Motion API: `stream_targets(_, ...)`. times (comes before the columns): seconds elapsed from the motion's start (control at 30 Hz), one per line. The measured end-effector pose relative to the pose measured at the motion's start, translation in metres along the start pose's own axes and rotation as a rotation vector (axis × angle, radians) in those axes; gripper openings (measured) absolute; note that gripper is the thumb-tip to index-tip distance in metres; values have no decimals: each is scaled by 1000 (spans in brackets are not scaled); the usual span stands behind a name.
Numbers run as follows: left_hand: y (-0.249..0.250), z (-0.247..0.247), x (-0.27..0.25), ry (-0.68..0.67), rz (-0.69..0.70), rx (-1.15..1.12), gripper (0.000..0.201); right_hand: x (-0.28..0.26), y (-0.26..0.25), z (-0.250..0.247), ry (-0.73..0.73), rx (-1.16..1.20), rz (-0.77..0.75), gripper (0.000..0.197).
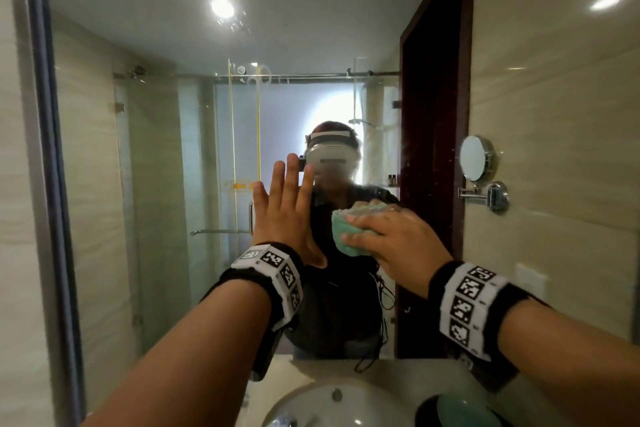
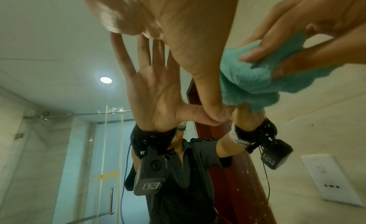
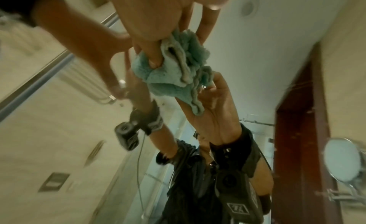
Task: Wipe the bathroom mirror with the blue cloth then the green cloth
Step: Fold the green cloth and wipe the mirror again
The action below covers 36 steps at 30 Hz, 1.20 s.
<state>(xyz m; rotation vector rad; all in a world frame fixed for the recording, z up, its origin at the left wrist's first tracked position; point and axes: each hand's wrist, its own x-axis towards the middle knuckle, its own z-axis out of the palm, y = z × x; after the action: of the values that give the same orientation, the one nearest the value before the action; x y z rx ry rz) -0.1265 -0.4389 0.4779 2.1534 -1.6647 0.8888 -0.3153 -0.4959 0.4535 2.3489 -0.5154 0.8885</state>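
Our right hand point(image 1: 391, 239) bunches the cloth point(image 1: 349, 232) under curled fingers. Our left hand point(image 1: 284, 215) lies flat, fingers straight. We should press evenly, overlapping strokes.

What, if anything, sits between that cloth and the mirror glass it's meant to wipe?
Nothing visible. The right hand grips the bunched green cloth directly against the mirror. The left hand lies flat on the glass beside it, not in front.
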Motion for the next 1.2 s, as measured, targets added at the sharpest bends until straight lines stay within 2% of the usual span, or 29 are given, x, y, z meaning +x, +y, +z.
stream_targets(0.07,2,0,0,-10,-10,11,149,2,15,-17,59,49,112,39)
stream_targets(0.17,2,-1,1,-25,-20,15,149,29,31,-44,229,79,333,35)
stream_targets(0.27,2,-1,0,-34,-29,12,148,56,36,-55,419,188,446,34)
stream_targets(0.33,3,-1,0,-36,-36,11,149,57,25,-47,440,199,476,35)
stream_targets(0.4,3,0,0,-34,-41,13,149,42,6,-27,347,127,376,37)
stream_targets(0.53,3,-2,-2,-19,-39,-2,149,-10,-17,19,56,49,24,45)
stream_targets(0.6,3,-2,-2,-14,-35,-9,149,-19,-11,18,-65,24,-45,48)
stream_targets(0.67,3,-2,-3,-20,-32,-17,149,-11,-2,-1,-108,7,-44,46)
stream_targets(0.73,3,-2,-3,-20,-28,-17,150,6,12,-28,-25,-16,84,39)
stream_targets(0.83,3,-2,-2,-23,-30,-19,150,26,46,-58,236,80,364,34)
stream_targets(0.9,3,-3,-3,-21,-29,-17,150,32,57,-62,418,158,444,34)
stream_targets(0.93,3,-3,-3,-20,-29,-20,150,31,57,-59,438,162,459,34)
stream_targets(1.03,3,-2,-3,-12,-29,-35,151,15,36,-38,332,109,415,34)
stream_targets(1.13,3,-3,-3,-2,-26,-47,150,-17,12,-9,259,7,251,39)
stream_targets(1.2,3,-2,-3,-3,-25,-51,150,-44,-4,22,182,14,133,35)
